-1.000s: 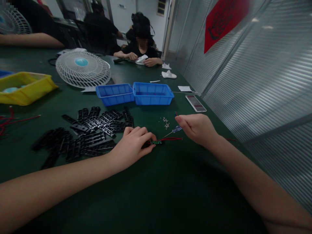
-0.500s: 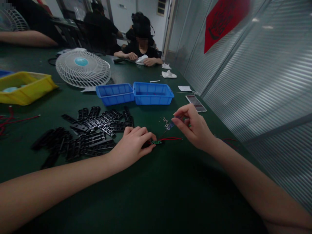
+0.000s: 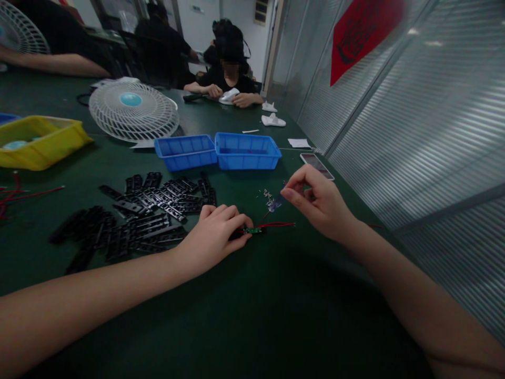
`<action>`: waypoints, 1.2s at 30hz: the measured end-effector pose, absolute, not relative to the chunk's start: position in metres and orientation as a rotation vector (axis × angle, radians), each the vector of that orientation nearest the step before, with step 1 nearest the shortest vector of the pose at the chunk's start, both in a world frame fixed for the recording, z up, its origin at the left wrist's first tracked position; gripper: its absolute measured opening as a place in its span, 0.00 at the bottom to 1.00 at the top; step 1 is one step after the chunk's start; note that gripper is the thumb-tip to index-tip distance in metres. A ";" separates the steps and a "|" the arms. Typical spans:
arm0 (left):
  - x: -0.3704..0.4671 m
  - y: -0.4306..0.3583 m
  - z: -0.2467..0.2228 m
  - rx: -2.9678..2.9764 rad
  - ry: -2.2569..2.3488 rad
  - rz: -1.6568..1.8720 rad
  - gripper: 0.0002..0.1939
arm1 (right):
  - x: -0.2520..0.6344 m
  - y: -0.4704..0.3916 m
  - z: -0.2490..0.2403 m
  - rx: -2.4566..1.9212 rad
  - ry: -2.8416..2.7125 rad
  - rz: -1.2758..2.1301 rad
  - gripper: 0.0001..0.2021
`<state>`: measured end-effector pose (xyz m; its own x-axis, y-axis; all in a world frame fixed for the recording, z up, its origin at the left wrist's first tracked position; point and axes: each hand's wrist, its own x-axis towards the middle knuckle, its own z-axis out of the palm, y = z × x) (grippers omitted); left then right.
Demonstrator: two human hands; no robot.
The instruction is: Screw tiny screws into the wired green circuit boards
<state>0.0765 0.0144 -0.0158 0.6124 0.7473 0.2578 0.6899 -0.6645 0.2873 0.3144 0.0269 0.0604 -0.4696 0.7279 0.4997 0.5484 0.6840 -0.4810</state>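
My left hand [image 3: 219, 231] rests on the table, thumb and fingers closed on a small green circuit board [image 3: 254, 230] seated in a black strip-like part. Red wires [image 3: 278, 225] run from the board to the right. In my right hand [image 3: 315, 197], pinched between thumb and fingers, is a screwdriver [image 3: 277, 203] with a see-through purplish handle. Its thin shaft slants down left toward the board; whether the tip touches is too small to tell. Tiny silvery screws [image 3: 268, 196] lie scattered just behind it. Many black plastic strips [image 3: 158, 205] are heaped left of my left hand.
Two blue bins [image 3: 248, 152] stand behind the screws, with a phone [image 3: 316, 166] to their right. A fan [image 3: 134, 110] and a yellow bin [image 3: 43, 142] are at the left, near more red wires [image 3: 16, 195]. A co-worker [image 3: 229, 79] sits across, holding a white part.
My right hand has shifted slightly to the right, and more of the screwdriver handle shows. My left hand and the board stay in place. A person's arm at the far left has moved.
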 end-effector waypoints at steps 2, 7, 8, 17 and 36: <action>0.077 0.014 -0.015 2.677 1.202 0.534 0.09 | 0.315 0.026 0.060 -0.990 -2.227 0.249 0.10; 0.077 0.013 -0.015 2.679 1.199 0.532 0.10 | 0.318 0.026 0.059 -1.038 -2.440 -0.049 0.16; 0.076 0.013 -0.015 2.679 1.201 0.532 0.10 | 0.319 0.026 0.059 -1.039 -2.483 -0.117 0.16; 0.076 0.014 -0.017 2.685 1.193 0.550 0.10 | 0.312 0.021 0.056 -0.955 -2.420 0.240 0.09; 0.076 0.013 -0.015 2.677 1.203 0.525 0.09 | 0.317 0.031 0.064 -0.899 -2.205 0.228 0.06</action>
